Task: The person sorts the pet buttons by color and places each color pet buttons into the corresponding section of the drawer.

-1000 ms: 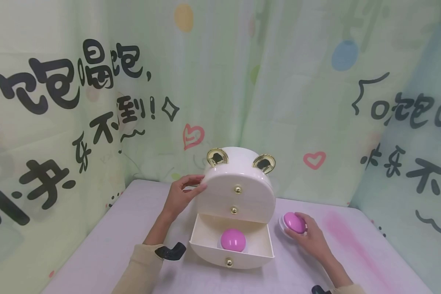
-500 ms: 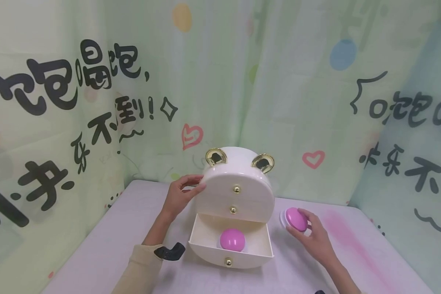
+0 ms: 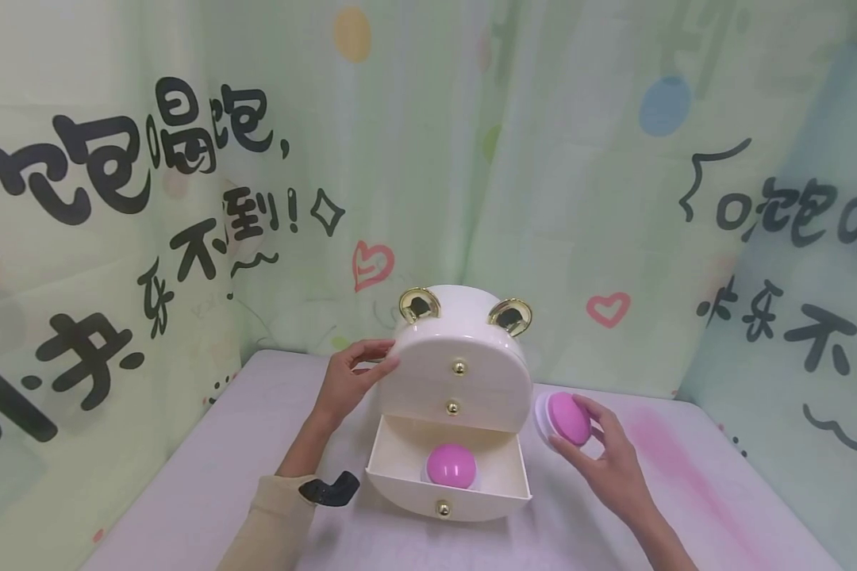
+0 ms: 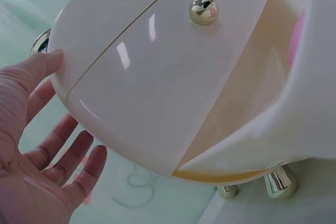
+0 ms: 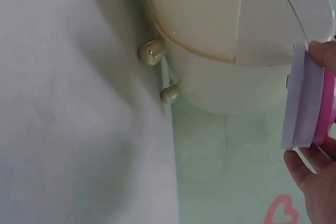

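A white storage box with gold-rimmed eyes and small gold knobs stands on the table. Its bottom drawer is pulled out. Inside that drawer lies a round white object with a pink domed top. My left hand touches the box's upper left side; in the left wrist view its thumb rests at the front edge, the other fingers spread along the side. To the right of the box, my right hand grips a second pink-domed object by its rim, tilted, with its white base facing the box.
The table has a pale cloth with a pink smear at the right. Behind it hangs a printed curtain with writing, hearts and dots. Short gold feet hold the box above the table.
My right hand has lifted the pink-domed object slightly and tilted it, its white base now turned toward the box. The left hand stays in place on the box.
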Demonstrator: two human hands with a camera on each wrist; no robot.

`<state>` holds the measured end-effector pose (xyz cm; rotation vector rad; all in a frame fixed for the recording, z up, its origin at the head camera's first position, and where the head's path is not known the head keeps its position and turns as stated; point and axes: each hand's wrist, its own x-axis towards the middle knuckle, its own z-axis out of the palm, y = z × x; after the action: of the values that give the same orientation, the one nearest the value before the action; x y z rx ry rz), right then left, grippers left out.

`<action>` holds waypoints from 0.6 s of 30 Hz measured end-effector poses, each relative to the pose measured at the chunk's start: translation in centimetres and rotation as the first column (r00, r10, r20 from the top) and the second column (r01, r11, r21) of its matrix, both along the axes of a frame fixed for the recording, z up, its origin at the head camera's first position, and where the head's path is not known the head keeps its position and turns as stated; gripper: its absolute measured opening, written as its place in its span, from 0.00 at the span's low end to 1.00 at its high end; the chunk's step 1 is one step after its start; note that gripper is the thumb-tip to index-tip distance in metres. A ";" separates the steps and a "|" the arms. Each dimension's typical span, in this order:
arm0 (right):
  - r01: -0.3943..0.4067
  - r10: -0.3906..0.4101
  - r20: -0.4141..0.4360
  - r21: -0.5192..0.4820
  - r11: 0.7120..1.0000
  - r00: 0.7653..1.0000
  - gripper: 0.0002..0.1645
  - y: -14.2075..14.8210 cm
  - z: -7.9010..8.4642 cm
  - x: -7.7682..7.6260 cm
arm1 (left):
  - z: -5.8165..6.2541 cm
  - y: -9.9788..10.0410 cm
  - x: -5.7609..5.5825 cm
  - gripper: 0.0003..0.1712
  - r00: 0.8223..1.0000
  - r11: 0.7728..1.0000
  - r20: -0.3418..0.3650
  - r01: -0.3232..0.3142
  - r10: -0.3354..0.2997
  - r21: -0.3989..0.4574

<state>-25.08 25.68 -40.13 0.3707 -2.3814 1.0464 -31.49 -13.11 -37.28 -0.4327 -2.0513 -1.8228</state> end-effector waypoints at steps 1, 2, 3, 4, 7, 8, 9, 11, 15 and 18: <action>-0.014 0.014 -0.020 -0.008 1.000 1.000 0.43 -0.2 0.2 0.1 | 0.0 0.0 0.0 0.22 1.000 1.000 -0.003 -0.001 0.001 0.000; -0.025 0.025 -0.038 -0.015 1.000 0.999 0.43 -0.3 0.3 0.3 | 0.0 0.0 0.0 0.22 1.000 1.000 -0.003 -0.002 0.002 -0.001; -0.038 0.037 -0.056 -0.020 0.999 0.998 0.43 -0.5 0.5 0.4 | 0.1 0.0 0.0 0.22 1.000 1.000 -0.004 -0.003 0.003 -0.003; -0.051 0.049 -0.072 -0.027 0.998 0.996 0.43 -0.7 0.7 0.5 | 0.1 0.0 0.0 0.22 1.000 1.000 -0.006 -0.004 0.004 -0.005; -0.084 0.080 -0.108 -0.036 0.996 0.991 0.43 -1.2 1.3 1.0 | -0.4 -0.1 -0.5 0.21 1.000 1.000 -0.027 0.000 0.000 0.005; -0.091 0.087 -0.113 -0.037 0.995 0.990 0.43 -1.4 1.5 1.2 | -0.4 -0.2 -0.5 0.21 1.000 1.000 -0.027 0.002 -0.002 0.004; -0.100 0.095 -0.119 -0.038 0.994 0.988 0.43 -1.5 1.7 1.3 | -0.4 -0.2 -0.4 0.21 1.000 1.000 -0.028 0.003 -0.003 0.006; -0.109 0.104 -0.126 -0.035 0.993 0.987 0.44 -1.9 2.0 1.7 | -0.5 -0.1 -0.4 0.21 1.000 1.000 -0.029 0.005 -0.004 0.006; -0.120 0.115 -0.119 -0.034 0.992 0.986 0.44 -2.6 2.5 2.3 | -0.4 -0.1 -0.4 0.21 1.000 1.000 -0.027 0.007 -0.007 0.004; -0.143 0.138 -0.112 -0.038 0.989 0.984 0.45 -3.2 2.7 2.7 | -0.4 -0.1 -0.4 0.21 1.000 1.000 -0.027 0.008 -0.008 0.003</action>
<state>-22.40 22.48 -37.42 0.5715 -2.2564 1.1122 -31.89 -13.23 -37.68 -0.4629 -2.0314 -1.8140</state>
